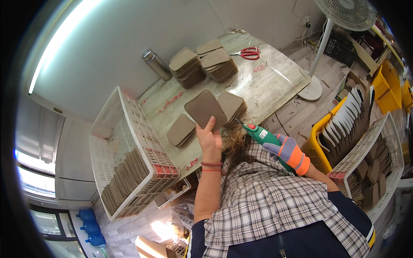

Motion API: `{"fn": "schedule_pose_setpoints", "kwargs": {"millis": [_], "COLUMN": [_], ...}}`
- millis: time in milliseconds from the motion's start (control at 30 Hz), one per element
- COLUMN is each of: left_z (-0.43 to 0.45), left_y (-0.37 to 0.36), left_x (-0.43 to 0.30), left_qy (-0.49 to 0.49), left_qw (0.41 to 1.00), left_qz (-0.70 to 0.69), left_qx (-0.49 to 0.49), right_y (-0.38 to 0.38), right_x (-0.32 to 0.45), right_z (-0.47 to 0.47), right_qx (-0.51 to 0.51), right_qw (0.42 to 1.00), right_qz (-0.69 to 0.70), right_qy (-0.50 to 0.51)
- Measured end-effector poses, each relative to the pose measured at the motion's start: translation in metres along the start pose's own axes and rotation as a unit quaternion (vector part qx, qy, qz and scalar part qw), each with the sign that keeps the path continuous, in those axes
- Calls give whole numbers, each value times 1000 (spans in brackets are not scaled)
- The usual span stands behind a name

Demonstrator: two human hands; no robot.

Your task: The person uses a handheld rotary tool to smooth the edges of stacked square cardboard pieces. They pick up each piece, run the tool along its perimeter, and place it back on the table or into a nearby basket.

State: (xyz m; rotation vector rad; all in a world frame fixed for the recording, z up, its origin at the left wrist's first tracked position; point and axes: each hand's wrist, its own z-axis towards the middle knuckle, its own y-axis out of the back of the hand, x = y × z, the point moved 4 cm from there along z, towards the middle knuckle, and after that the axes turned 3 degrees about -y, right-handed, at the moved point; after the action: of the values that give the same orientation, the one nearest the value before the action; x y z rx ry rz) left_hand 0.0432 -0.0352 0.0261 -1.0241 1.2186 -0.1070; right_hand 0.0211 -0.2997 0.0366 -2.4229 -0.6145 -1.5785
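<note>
My bare left hand (209,138) grips the lower edge of a brown, round-cornered square pad (205,108), its thumb on the upper face. My right hand (292,153), in a purple and orange work glove, is closed around a green handheld power tool (265,135) with a red button. The tool's thin metal tip points toward a short stack of pads (233,104), to the right of the held pad. A smaller stack of pads (181,130) lies left of my left hand. Loose brown fibres (237,140) gather at the table edge by my apron (271,206).
Taller pad stacks (187,69), a steel thermos (157,65) and red-handled scissors (250,53) stand or lie on the worktable (274,75). A white crate (135,135) of pads is at left. A yellow bin (314,145), another crate (395,142) and a fan (329,42) are at right.
</note>
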Motion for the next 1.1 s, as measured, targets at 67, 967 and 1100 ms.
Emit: {"fn": "schedule_pose_setpoints", "kwargs": {"millis": [67, 967, 1100], "left_z": [-3, -43, -32], "left_y": [6, 19, 27], "left_x": [11, 68, 41], "left_qy": [28, 140, 131], "left_qw": [997, 984, 986], "left_qz": [-74, -89, -7], "left_qx": [-13, 60, 99], "right_y": [-3, -4, 3], "right_x": [7, 50, 57], "right_z": [1, 2, -8], "right_qx": [-7, -17, 4], "right_qw": [1000, 998, 1000], "right_qz": [-19, 45, 9], "right_qy": [22, 34, 11]}}
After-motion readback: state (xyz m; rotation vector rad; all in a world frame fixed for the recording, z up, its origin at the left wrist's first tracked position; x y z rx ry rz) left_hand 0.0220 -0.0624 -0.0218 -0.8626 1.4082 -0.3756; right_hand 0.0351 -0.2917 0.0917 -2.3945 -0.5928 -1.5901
